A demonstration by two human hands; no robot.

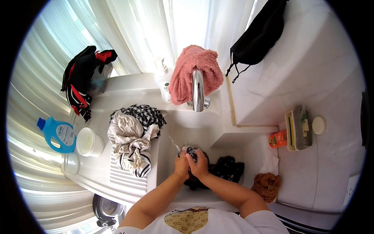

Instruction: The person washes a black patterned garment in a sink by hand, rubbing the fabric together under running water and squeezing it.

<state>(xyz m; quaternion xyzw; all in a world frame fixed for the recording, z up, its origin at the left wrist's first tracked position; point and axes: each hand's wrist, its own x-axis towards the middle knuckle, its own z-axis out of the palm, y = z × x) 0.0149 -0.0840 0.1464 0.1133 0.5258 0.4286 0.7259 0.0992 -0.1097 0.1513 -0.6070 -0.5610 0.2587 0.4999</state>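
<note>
Over the sink basin [187, 128], my left hand [180, 164] and my right hand [200, 163] are pressed close together. Both are closed around a bunched dark cloth with light patterning [191, 150], which bulges out above my fingers. Water seems to trail off beside my left hand. Below and right of my hands, a black garment with small light specks [227, 168] lies in the basin. On the ribbed washboard [124, 175] to the left sit a crumpled cream garment [126, 130] with striped trim and a black-and-white patterned cloth [146, 115].
A chrome faucet [198, 91] draped with a pink towel [185, 74] rises behind the basin, beside a white pump bottle [163, 82]. Left are a blue detergent jug [58, 134] and white tub [89, 142]. Right are a wall caddy [299, 130] and brown cloth [267, 186].
</note>
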